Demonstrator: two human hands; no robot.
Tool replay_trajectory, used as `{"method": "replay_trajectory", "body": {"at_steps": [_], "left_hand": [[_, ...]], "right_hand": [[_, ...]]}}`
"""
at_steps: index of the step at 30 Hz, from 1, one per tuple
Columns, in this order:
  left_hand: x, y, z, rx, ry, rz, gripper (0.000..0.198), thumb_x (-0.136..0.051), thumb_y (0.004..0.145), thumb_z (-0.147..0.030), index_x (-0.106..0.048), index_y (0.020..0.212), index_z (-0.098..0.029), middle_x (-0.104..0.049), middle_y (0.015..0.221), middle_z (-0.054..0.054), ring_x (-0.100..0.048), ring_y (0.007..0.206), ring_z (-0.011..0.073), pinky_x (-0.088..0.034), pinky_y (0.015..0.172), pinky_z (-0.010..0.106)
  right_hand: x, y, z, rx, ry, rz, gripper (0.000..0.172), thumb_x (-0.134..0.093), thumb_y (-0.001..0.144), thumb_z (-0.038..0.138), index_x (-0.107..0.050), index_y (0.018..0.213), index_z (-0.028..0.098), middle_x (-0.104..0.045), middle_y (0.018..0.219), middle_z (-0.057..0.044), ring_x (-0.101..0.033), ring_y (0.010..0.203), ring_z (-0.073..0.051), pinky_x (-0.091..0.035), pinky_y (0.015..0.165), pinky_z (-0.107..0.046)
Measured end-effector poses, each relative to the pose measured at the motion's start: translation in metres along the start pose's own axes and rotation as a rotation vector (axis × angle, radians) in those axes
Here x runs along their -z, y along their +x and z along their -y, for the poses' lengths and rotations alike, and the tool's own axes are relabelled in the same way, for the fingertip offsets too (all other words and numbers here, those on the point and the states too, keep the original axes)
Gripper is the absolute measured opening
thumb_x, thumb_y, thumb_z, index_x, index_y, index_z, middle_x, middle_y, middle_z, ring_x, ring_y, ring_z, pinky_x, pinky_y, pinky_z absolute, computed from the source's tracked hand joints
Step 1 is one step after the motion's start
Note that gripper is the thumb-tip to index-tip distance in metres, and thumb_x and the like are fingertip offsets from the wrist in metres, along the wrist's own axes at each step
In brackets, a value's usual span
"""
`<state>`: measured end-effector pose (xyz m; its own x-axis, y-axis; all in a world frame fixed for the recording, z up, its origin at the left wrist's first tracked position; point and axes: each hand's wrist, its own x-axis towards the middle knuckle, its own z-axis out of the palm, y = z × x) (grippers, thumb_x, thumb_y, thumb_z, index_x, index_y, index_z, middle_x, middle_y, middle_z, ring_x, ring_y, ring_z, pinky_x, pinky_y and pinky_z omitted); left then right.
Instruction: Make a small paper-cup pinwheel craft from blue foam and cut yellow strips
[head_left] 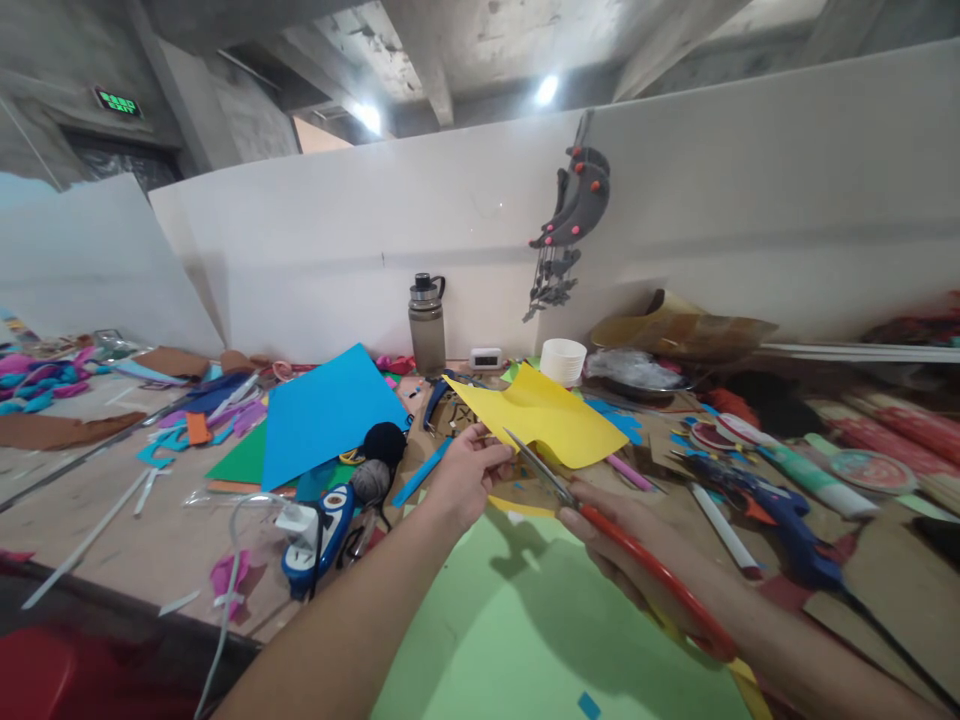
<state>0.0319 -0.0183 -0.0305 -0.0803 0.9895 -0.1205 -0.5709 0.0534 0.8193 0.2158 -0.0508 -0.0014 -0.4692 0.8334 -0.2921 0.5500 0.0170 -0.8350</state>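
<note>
My left hand [474, 472] pinches the near left edge of a yellow sheet [551, 412], which looks like felt or craft paper and curves upward in the air. Red-handled scissors [645, 565] are in my right hand [611, 525], their blades pointing up and left against the sheet's near edge. Whether the blades are parted is hard to tell. Beneath both hands lies a light green sheet [517, 620], with shadows of the hands on it and a small blue scrap [589, 706] near the bottom. Part of another yellow piece shows under my right hand.
Blue sheet [330, 415], yarn balls [384, 443] and a blue-white power strip [319, 540] with a white cable lie left. A bottle [427, 325] and white cups [562, 360] stand behind. To the right are a blue glue gun [795, 530] and a white-green tube [821, 480].
</note>
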Motion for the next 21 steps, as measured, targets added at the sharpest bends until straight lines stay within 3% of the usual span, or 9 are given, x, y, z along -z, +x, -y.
{"method": "replay_trajectory", "body": {"at_steps": [6, 12, 19, 21], "left_hand": [[0.0011, 0.0001, 0.0005, 0.017, -0.010, 0.002, 0.045, -0.076, 0.052, -0.008, -0.057, 0.092, -0.015, -0.066, 0.077, 0.003, -0.057, 0.057, 0.0084, -0.042, 0.052, 0.020], [0.0005, 0.0004, 0.0011, 0.015, -0.011, 0.005, 0.044, -0.076, 0.052, -0.008, -0.057, 0.091, -0.015, -0.066, 0.076, 0.003, -0.057, 0.057, 0.0086, -0.041, 0.052, 0.020], [-0.0003, -0.0015, 0.0019, 0.002, -0.021, 0.023, 0.042, -0.076, 0.052, -0.008, -0.057, 0.089, -0.014, -0.066, 0.075, 0.002, -0.057, 0.056, 0.0083, -0.041, 0.051, 0.020], [-0.0005, -0.0022, 0.0016, 0.001, -0.020, 0.033, 0.041, -0.076, 0.053, -0.008, -0.057, 0.089, -0.014, -0.066, 0.076, 0.002, -0.057, 0.057, 0.0081, -0.041, 0.052, 0.020]], "right_hand": [[0.0043, 0.0001, -0.0016, 0.159, 0.000, -0.076, 0.032, -0.060, 0.072, 0.053, -0.058, 0.087, 0.024, -0.058, 0.068, -0.002, -0.057, 0.057, -0.015, -0.043, 0.042, -0.021], [0.0053, 0.0012, -0.0034, 0.111, -0.002, -0.008, 0.040, -0.058, 0.074, 0.056, -0.057, 0.099, 0.024, -0.050, 0.056, 0.001, -0.050, 0.048, -0.014, -0.040, 0.038, -0.022], [0.0025, -0.0005, -0.0017, 0.143, 0.044, -0.068, 0.032, -0.063, 0.071, 0.051, -0.060, 0.087, 0.024, -0.055, 0.062, 0.001, -0.048, 0.045, -0.010, -0.039, 0.036, -0.019], [0.0021, -0.0012, -0.0007, 0.156, 0.059, -0.148, 0.030, -0.065, 0.069, 0.049, -0.062, 0.084, 0.023, -0.057, 0.062, 0.001, -0.050, 0.045, -0.010, -0.040, 0.036, -0.019]]}}
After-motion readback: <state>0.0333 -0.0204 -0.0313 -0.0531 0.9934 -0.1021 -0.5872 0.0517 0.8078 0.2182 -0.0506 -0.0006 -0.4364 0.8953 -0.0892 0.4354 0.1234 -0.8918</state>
